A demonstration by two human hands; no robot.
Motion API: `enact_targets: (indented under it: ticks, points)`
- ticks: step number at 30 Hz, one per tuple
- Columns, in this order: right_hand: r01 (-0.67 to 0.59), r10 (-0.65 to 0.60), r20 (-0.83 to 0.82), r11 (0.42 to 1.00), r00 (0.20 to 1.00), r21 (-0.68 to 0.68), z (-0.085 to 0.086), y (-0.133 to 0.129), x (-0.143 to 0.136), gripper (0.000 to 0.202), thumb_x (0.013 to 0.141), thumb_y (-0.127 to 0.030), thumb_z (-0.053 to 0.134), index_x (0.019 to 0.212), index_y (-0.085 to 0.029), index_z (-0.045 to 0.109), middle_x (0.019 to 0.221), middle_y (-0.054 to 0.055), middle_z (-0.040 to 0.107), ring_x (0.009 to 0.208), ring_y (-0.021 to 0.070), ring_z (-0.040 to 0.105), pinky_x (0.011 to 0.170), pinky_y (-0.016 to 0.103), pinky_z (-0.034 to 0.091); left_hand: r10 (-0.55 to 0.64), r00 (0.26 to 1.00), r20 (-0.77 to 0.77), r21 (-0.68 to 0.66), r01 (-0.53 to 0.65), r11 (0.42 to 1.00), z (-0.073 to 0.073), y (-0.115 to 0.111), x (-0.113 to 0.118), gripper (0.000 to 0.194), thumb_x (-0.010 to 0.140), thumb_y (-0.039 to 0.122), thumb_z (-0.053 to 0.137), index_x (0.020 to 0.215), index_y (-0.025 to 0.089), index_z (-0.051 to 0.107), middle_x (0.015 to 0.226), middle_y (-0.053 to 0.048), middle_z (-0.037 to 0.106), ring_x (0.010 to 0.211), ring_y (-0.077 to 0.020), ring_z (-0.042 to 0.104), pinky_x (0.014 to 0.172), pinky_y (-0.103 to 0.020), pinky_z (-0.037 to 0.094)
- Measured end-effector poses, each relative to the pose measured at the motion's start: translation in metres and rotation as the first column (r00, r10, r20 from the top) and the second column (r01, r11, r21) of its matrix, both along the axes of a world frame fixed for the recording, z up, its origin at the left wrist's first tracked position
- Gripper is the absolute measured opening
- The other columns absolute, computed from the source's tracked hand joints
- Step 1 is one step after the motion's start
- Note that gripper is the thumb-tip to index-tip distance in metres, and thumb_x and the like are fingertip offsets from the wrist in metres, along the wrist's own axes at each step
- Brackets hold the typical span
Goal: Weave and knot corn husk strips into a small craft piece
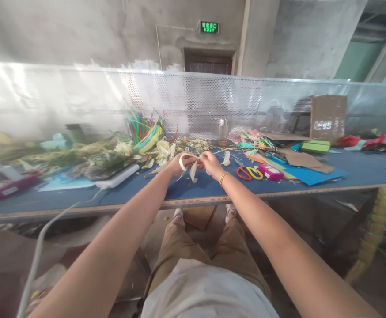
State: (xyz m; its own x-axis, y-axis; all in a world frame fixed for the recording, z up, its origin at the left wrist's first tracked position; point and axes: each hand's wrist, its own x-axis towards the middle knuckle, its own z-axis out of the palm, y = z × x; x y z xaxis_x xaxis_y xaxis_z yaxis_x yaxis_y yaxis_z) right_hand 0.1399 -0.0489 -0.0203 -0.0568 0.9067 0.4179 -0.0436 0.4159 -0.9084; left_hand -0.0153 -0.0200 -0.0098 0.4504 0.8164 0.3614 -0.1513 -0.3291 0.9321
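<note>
Just above the blue tabletop, a pale cream strip [181, 162] loops between my two hands, with a loose end hanging down. My left hand [181, 164] has its fingers closed on the strip. From the other side, the fingers of my right hand [210, 162] pinch the same strip; that wrist wears a gold bracelet. Whether it is paper, husk or ribbon I cannot tell. More pale curled strips [163, 151] lie to the left of my hands. Scissors with red and yellow handles [248, 173] rest on the table to the right.
A purple box [270, 172] and blue sheet [315, 175] lie right of the scissors. A lidded bottle [223, 132] stands by the perforated metal panel [206, 97]. At left are a bundle of coloured stems [143, 130], a white device with a cable [118, 176] and another purple box [10, 187].
</note>
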Motion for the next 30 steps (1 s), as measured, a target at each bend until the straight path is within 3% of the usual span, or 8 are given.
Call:
enact_targets:
  ticks: [5,11,19,25,30]
  points:
    - [0.103,-0.107,0.069,0.993,0.992,0.049,-0.0006,0.0033,0.0017,0.009,0.083,-0.031,0.050,0.081,-0.023,0.046,0.073,0.000,0.058,0.070,0.0175,0.062,0.068,0.035,0.054,-0.040,0.999,0.007,-0.048,0.040,0.998,-0.0026,0.0027,0.0003,0.032,0.058,0.034,0.081,0.072,0.012,0.064,0.062,-0.002,0.059,0.055,-0.0103,0.050,0.051,-0.023,0.035]
    - [0.080,-0.083,0.070,0.996,0.994,0.043,0.0007,0.0006,0.0033,0.009,0.084,-0.030,0.049,0.080,-0.023,0.045,0.068,-0.002,0.057,0.060,0.0139,0.058,0.060,0.029,0.052,-0.043,0.998,-0.046,-0.069,0.040,0.997,0.0012,-0.0003,0.0015,0.026,0.059,0.032,0.081,0.067,0.012,0.065,0.053,0.001,0.048,0.046,-0.0057,0.035,0.042,-0.022,0.023]
    - [0.122,-0.127,0.087,0.991,0.988,0.060,0.0003,0.0018,0.0039,0.011,0.082,-0.031,0.049,0.078,-0.022,0.044,0.068,-0.003,0.054,0.059,0.0119,0.055,0.056,0.025,0.048,-0.086,0.996,-0.010,-0.119,0.084,0.989,0.0039,-0.0040,0.0004,0.025,0.056,0.027,0.082,0.064,0.011,0.064,0.051,0.002,0.047,0.044,-0.0043,0.033,0.040,-0.021,0.020]
    - [0.147,-0.156,0.124,0.986,0.980,0.081,0.0010,0.0015,0.0040,0.011,0.081,-0.032,0.048,0.078,-0.022,0.044,0.066,-0.003,0.052,0.057,0.0118,0.051,0.054,0.024,0.044,-0.098,0.995,0.023,-0.171,0.100,0.980,0.0046,-0.0037,0.0020,0.027,0.056,0.028,0.081,0.057,0.014,0.058,0.045,0.006,0.033,0.040,-0.0029,0.024,0.038,-0.021,0.014]
    - [0.191,-0.223,0.187,0.966,0.957,0.175,-0.0016,0.0039,0.0063,0.014,0.082,-0.036,0.048,0.078,-0.023,0.046,0.066,-0.003,0.053,0.061,0.0133,0.052,0.059,0.025,0.044,-0.107,0.994,-0.006,-0.178,0.104,0.979,0.0049,-0.0051,0.0027,0.027,0.057,0.031,0.081,0.059,0.014,0.061,0.044,0.007,0.029,0.039,-0.0030,0.023,0.040,-0.022,0.016]
